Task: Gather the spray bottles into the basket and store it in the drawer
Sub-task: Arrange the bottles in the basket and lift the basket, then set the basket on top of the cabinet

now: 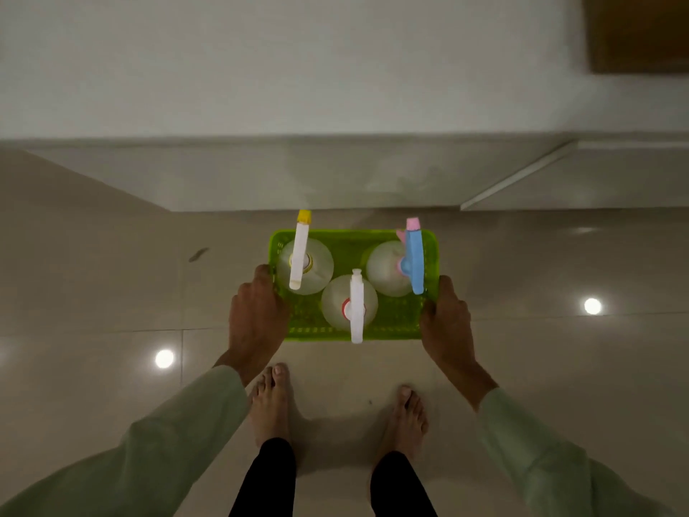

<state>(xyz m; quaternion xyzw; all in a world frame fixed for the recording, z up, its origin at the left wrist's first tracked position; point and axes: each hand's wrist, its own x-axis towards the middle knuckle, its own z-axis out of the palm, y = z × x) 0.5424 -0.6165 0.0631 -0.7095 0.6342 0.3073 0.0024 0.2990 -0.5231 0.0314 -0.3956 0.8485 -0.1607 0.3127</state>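
A bright green plastic basket (350, 238) is held in front of me above the floor. Three clear spray bottles stand in it: one with a white-and-yellow head (300, 251) at the left, one with a white head (356, 307) in the front middle, and one with a blue-and-pink head (414, 261) at the right. My left hand (255, 319) grips the basket's left edge. My right hand (449, 322) grips its right edge. No drawer can be made out as such.
Glossy beige floor tiles (112, 285) reflect two ceiling lights. A white cabinet front or wall (298, 69) with a grey plinth rises straight ahead. A brown panel (641, 31) sits at the top right. My bare feet (270, 401) stand below the basket.
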